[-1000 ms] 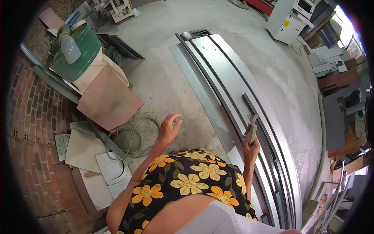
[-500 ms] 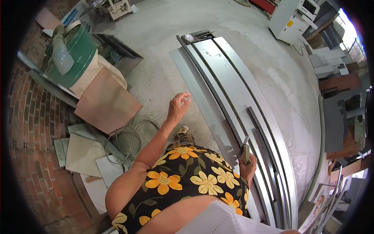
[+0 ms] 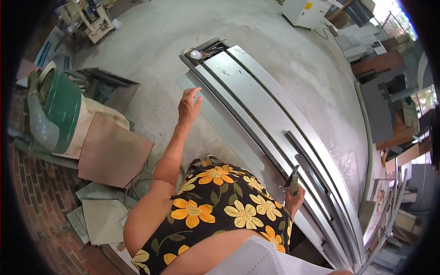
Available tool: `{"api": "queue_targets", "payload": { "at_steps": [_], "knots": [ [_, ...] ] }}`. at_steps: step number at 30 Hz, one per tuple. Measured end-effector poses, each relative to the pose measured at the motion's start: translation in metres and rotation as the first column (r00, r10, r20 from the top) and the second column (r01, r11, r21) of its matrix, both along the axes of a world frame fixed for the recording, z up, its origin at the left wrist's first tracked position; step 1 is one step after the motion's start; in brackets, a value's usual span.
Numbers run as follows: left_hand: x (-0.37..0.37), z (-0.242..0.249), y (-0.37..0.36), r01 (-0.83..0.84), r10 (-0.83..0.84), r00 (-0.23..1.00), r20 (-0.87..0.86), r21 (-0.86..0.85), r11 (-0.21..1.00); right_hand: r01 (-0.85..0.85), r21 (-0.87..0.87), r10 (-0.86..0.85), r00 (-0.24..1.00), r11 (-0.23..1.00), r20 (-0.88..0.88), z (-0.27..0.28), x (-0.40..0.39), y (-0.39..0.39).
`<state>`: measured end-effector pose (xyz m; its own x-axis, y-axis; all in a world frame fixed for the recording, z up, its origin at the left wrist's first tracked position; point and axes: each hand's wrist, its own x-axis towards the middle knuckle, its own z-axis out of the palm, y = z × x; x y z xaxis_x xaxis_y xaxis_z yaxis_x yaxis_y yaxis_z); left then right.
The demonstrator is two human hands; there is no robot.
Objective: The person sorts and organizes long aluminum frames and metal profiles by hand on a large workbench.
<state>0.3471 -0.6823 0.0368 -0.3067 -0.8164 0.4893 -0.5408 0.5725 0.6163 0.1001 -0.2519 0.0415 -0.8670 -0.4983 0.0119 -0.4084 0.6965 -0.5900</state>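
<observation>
My right hand [image 3: 295,200] is closed around the olive-green handle of a knife-like tool [image 3: 294,184] with a short, pointed metal blade. It is close to my right side, beside a stack of long silver metal panels [image 3: 256,87]. My left hand [image 3: 189,106] reaches forward with its fingers loosely bent and apart, nothing in them. That hand appears over or near the left edge of a flat, pale grey strip [image 3: 224,126] along the stack; contact cannot be made out. A narrow dark metal bar [image 3: 305,156] lies lengthwise on the panels.
A white round object [image 3: 196,55] rests at the stack's far end. To my left are a green drum [image 3: 64,107], a brownish square board [image 3: 114,151] and leaning sheets [image 3: 105,220]. A white cabinet [image 3: 302,13] stands far right, with stacked boards [image 3: 378,105] along that side.
My view has turned, shifting the drum and panels leftward. My left hand has reached farther forward to the panels' edge. The tool stays in my right hand, its blade now angled differently.
</observation>
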Motion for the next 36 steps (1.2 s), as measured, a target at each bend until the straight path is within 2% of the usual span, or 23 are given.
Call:
{"api": "queue_targets", "payload": {
  "at_steps": [2,3,10,13,16,17,18,19,22,23,24,26,30,32,36],
  "knots": [
    [-0.003,-0.001,-0.016,0.032,-0.013,0.994,0.109,-0.171,0.985,0.023,-0.049,-0.026,0.998,0.999,-0.063,-0.012,0.001,0.004],
    [-0.004,-0.003,-0.023,0.035,-0.029,0.989,0.145,-0.042,0.998,0.055,-0.029,-0.056,0.997,0.998,-0.057,-0.007,0.005,-0.001],
    [-0.017,-0.018,-0.079,0.155,-0.103,0.914,0.392,-0.104,0.983,0.162,-0.021,-0.164,0.973,0.987,-0.163,-0.015,0.014,-0.017],
    [-0.020,-0.025,-0.095,0.210,-0.157,0.875,0.458,-0.067,0.975,0.204,-0.015,-0.204,0.967,0.979,-0.155,-0.018,0.010,-0.017],
    [-0.022,-0.045,-0.114,0.253,-0.214,0.887,0.408,-0.044,0.966,0.204,-0.027,-0.205,0.967,0.979,-0.153,-0.029,0.003,-0.011],
    [-0.020,-0.056,-0.120,0.243,-0.181,0.884,0.432,-0.091,0.966,0.199,-0.013,-0.197,0.958,0.980,-0.209,-0.023,0.004,-0.012],
    [-0.015,-0.055,-0.127,0.256,-0.187,0.883,0.430,-0.108,0.961,0.202,-0.084,-0.216,0.948,0.976,-0.234,-0.023,0.003,-0.011],
    [-0.010,-0.055,-0.133,0.269,-0.193,0.883,0.429,-0.125,0.955,0.234,-0.085,-0.247,0.947,0.969,-0.204,-0.018,0.005,-0.011],
    [0.006,-0.033,-0.142,0.352,-0.217,0.875,0.432,-0.260,0.899,0.283,-0.109,-0.296,0.945,0.953,-0.136,0.007,0.013,-0.010],
    [0.009,-0.022,-0.139,0.372,-0.255,0.869,0.425,-0.221,0.902,0.264,-0.117,-0.279,0.951,0.957,-0.136,0.021,0.016,-0.009],
    [0.010,-0.008,-0.132,0.377,-0.236,0.876,0.420,-0.292,0.879,0.278,-0.138,-0.295,0.947,0.951,-0.127,0.031,0.018,-0.009],
    [0.010,0.020,-0.127,0.451,-0.340,0.863,0.373,-0.268,0.851,0.298,-0.154,-0.320,0.936,0.942,-0.148,0.048,0.019,-0.009],
    [0.010,0.036,-0.107,0.422,-0.304,0.879,0.368,-0.303,0.854,0.294,-0.229,-0.343,0.913,0.928,-0.218,0.065,0.016,0.002],
    [0.003,0.040,-0.095,0.415,-0.301,0.875,0.378,-0.268,0.869,0.294,-0.242,-0.349,0.907,0.925,-0.236,0.069,0.010,0.014],
    [-0.013,0.030,-0.067,0.424,-0.304,0.876,0.374,-0.298,0.855,0.303,-0.234,-0.359,0.899,0.924,-0.251,0.073,-0.007,0.046]
  ]
}}
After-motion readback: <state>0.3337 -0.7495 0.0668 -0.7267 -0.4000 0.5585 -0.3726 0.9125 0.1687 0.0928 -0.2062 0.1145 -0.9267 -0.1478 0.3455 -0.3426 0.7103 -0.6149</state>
